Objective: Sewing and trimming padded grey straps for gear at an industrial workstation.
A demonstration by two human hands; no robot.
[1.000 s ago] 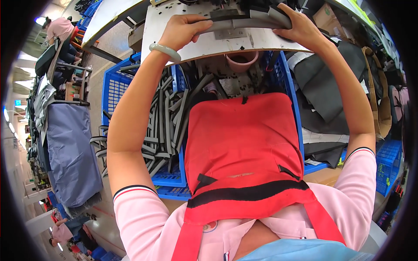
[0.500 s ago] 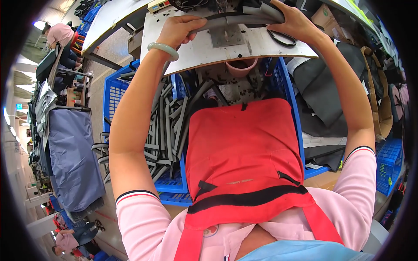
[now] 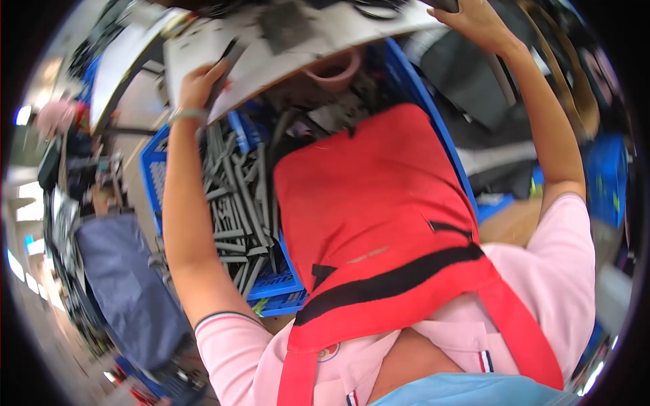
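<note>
My left hand [image 3: 199, 88] is closed on a dark strip [image 3: 233, 55] over the left front edge of the white table [image 3: 196, 49]; motion blurs it. Near the top right edge of the picture, my right hand [image 3: 479, 26] grips a grey strip [image 3: 445, 5], most of which lies outside the picture. Below my left forearm stands a blue crate [image 3: 274, 287] filled with many grey, tube-like strips [image 3: 238, 196]. A dark metal plate [image 3: 284, 27] lies on the tabletop between my hands.
A red apron [image 3: 372, 196] covers my lap. Under the table edge is a pink bucket [image 3: 336, 71]. Dark fabric pieces [image 3: 467, 74] are heaped to the right, beside another blue crate [image 3: 606, 179]. A blue-grey cloth [image 3: 132, 284] hangs at the left, with a person [image 3: 57, 116] beyond.
My hands have moved apart: the left one came down and left with a dark strip, the right one up and right with a grey strip. The whole view has tilted.
</note>
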